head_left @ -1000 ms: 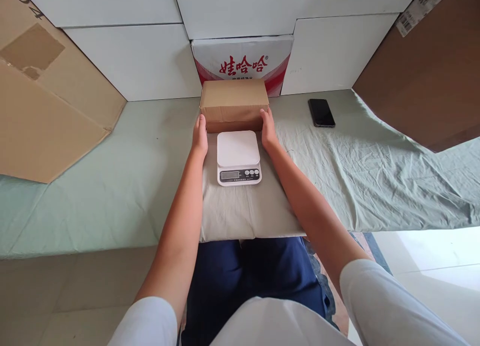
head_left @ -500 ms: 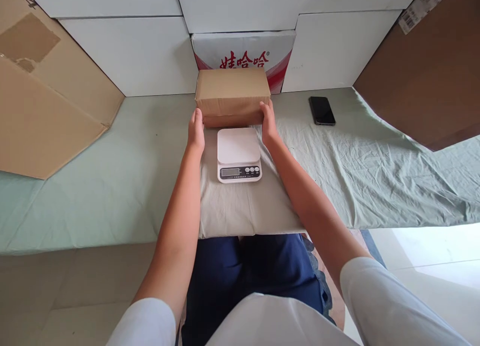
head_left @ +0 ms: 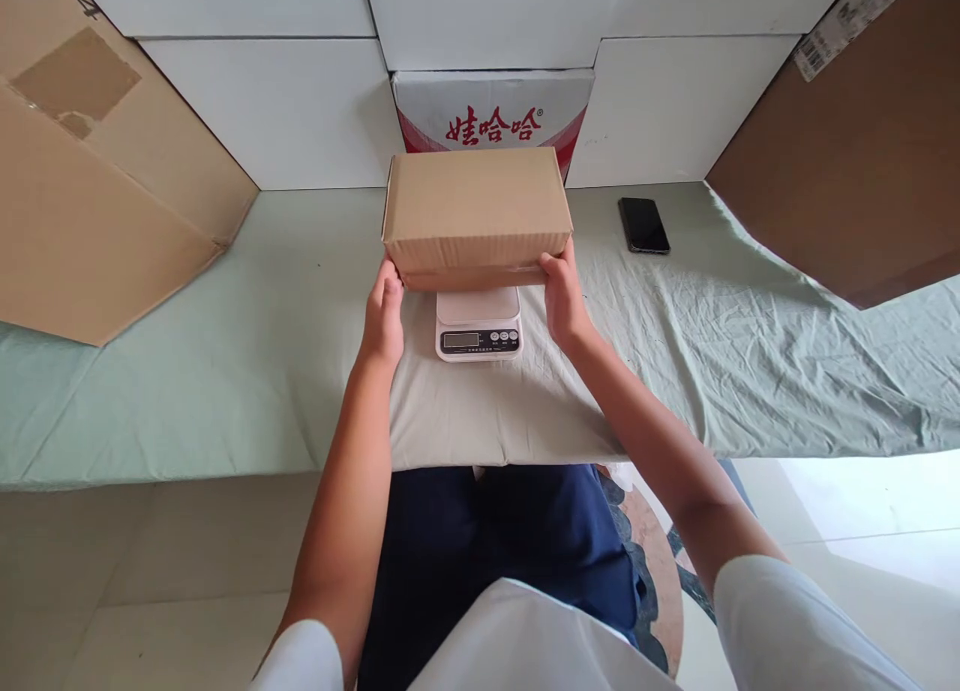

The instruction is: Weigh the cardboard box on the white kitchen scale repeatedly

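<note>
A closed brown cardboard box (head_left: 477, 209) is held up in the air between both my hands. My left hand (head_left: 384, 311) grips its lower left end and my right hand (head_left: 564, 296) grips its lower right end. Under the box sits a white digital kitchen scale (head_left: 478, 331); the box covers the far part of its platform, and its display and buttons show at the front. I cannot tell whether the box touches the scale. The scale rests on a folded pale cloth pad (head_left: 487, 411).
A green sheet (head_left: 750, 351) covers the low surface. A black phone (head_left: 643, 224) lies to the right of the box. A white and red printed carton (head_left: 491, 111) stands behind it, among white boxes. Large cardboard sheets lean at the left (head_left: 90, 201) and right (head_left: 862, 161).
Both hands have lifted the box off the surface behind the scale and brought it toward me, over the scale's platform. The box looks larger and now hides most of the platform.
</note>
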`<action>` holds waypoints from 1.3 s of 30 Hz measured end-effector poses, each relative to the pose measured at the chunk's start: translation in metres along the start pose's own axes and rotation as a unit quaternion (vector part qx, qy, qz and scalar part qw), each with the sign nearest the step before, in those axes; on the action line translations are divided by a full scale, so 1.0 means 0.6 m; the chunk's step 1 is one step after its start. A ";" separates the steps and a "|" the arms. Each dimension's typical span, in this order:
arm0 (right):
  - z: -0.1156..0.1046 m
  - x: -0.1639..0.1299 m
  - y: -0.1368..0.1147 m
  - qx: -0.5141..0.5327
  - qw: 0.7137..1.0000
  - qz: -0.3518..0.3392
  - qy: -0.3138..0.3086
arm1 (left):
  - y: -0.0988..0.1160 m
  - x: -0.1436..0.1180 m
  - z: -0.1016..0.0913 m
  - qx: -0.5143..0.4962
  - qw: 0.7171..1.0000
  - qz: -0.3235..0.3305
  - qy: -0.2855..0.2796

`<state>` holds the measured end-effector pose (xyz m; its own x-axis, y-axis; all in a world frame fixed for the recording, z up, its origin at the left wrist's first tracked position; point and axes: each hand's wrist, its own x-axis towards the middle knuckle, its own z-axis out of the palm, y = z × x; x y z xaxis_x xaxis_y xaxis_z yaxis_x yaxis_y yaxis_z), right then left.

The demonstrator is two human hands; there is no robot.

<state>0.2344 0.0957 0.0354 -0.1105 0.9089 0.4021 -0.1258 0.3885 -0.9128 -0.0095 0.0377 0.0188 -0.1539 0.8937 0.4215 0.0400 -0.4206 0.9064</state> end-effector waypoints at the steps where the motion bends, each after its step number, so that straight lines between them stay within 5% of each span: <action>1: -0.002 -0.015 -0.003 0.001 1.000 0.004 -0.003 | 0.003 -0.016 0.001 0.002 1.000 -0.003 -0.001; 8: 0.008 -0.063 -0.009 0.029 0.999 0.023 -0.011 | 0.006 -0.074 -0.009 0.023 0.999 -0.028 0.029; 39: 0.006 -0.068 -0.003 0.031 0.998 0.042 0.025 | 0.004 -0.070 -0.006 0.019 0.999 -0.046 0.008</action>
<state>0.2354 0.0577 0.0209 -0.0744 0.9452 0.3179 -0.1798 0.3009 -0.9366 -0.0065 -0.0013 0.0034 -0.1738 0.9254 0.3368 0.0620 -0.3311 0.9416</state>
